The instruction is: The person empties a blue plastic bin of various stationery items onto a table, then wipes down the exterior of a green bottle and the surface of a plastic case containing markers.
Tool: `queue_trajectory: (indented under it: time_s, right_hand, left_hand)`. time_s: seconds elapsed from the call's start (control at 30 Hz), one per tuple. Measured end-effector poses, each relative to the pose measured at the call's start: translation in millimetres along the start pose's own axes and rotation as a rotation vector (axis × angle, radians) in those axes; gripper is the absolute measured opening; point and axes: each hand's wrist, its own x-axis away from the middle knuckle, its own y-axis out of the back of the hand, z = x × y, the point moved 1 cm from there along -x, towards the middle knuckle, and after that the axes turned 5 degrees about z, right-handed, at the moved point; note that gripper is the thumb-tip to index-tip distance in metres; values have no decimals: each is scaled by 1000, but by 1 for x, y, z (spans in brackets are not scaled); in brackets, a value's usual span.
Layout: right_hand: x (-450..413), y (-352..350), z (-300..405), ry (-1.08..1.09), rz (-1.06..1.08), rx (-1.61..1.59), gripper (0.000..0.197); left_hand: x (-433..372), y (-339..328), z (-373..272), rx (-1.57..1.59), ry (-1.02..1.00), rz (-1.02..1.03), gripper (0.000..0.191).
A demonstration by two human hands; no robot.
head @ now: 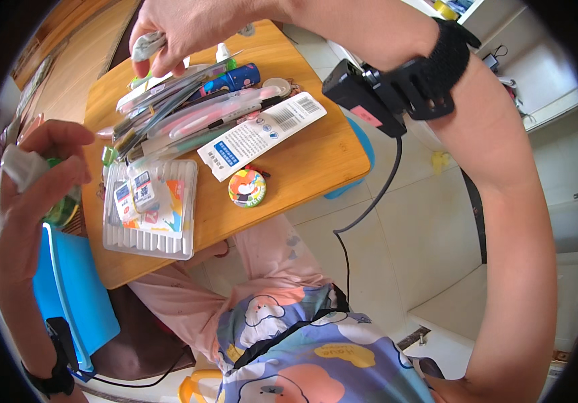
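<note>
My left hand [42, 176] is curled around a green transparent container [62, 209], and a crumpled white wad [22, 163] is by its thumb. My right hand [173, 35] is above the far side of the small wooden table [294, 186], with a crumpled whitish tissue [148, 45] pinched in its fingers. Below it lie pens and brushes [168, 111] in clear sleeves, next to a dark blue cylindrical case [233, 80]. A white printed package [264, 136] lies diagonally beside them. Nearer me are a round badge [247, 188] and a clear plastic case [150, 242] with erasers [143, 191] on it.
A blue folding bin [77, 292] stands left of the table. Part of a blue stool [354, 151] shows behind the table's right edge. A black cable [390, 186] hangs from the device on my right wrist. My knees are under the near edge.
</note>
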Motion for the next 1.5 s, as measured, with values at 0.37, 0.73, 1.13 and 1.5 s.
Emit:
queue_trajectory:
  time_s: [0.37,0.73,1.13,1.5]
  right_hand:
    - [64,-109,-49,-266,-414,-526,22]
    - [10,-131,69,-309,-564,-982,20]
    - [-14,-174,176,-353,-637,-932,60]
    - [-55,-189,258,-163,-479,-1065,88]
  left_hand:
    - [-25,-59,48,792,57,120,30]
    - [30,-63,77,1353,112,107,60]
    - [134,-82,85,1154,172,144,59]
    - [235,-66,76,219,-111,-371,77]
